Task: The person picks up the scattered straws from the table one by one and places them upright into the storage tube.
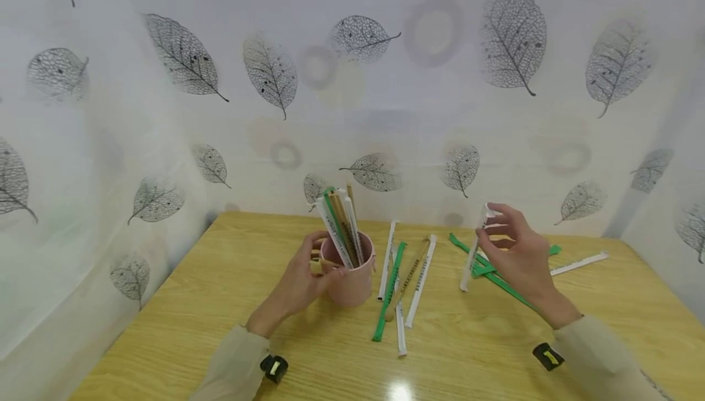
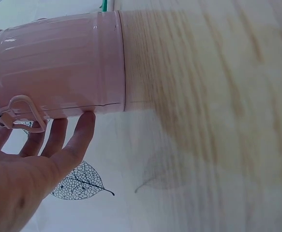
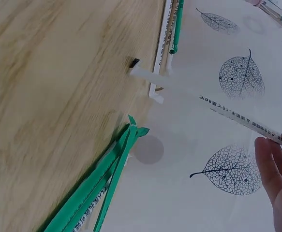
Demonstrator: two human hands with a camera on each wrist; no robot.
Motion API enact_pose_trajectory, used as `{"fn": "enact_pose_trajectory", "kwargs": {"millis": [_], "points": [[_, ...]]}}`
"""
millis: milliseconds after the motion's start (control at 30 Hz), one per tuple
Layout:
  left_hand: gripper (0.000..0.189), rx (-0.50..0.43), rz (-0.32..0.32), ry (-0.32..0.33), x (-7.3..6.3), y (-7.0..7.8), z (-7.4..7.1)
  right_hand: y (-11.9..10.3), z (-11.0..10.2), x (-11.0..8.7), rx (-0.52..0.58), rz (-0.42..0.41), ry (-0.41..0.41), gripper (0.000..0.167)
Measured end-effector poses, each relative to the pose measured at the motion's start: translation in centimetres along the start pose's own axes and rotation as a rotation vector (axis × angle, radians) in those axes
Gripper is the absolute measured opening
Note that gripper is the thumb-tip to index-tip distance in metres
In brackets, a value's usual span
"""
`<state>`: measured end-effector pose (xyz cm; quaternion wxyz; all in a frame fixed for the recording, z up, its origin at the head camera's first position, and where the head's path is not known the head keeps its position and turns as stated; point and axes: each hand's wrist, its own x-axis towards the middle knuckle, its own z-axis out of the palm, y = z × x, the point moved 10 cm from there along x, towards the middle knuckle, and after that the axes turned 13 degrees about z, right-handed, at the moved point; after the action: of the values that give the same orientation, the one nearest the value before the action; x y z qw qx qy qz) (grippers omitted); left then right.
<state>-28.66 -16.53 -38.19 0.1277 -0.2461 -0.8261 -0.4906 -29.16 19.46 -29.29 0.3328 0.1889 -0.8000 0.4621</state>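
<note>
Head cam: left hand [image 1: 297, 288] is cupping the pink handled cup [image 1: 352, 289] mid-frame, probably steadying its tall straws [image 1: 343, 226]; right hand [image 1: 514, 257] is pinching a white wrapped straw [image 1: 470, 267] by its upper part, right of centre, likely leaving the lower end free. Left wrist: fingers [image 2: 78, 140] are sitting spread against the cup, left side. Right wrist: that pinch is showing, lower right.

The cup [image 1: 350, 289] is pink, the straws [image 1: 390, 294] green, white and tan, the backdrop [image 1: 380, 98] leaf-printed white.

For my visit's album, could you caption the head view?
Left hand holding a pink cup of straws, right hand holding a white wrapped straw.
</note>
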Motion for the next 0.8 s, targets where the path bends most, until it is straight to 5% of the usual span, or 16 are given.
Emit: {"fn": "enact_pose_trajectory", "kwargs": {"millis": [500, 800], "points": [[0.073, 0.006, -0.013, -0.025, 0.0, 0.6, 0.3, -5.8, 1.8, 3.1, 0.135, -0.102, 0.066, 0.060], [0.075, 0.013, 0.001, 0.022, 0.3, 0.5, 0.1, -10.4, 3.0, 5.1, 0.281, -0.146, 0.102, 0.045]]}}
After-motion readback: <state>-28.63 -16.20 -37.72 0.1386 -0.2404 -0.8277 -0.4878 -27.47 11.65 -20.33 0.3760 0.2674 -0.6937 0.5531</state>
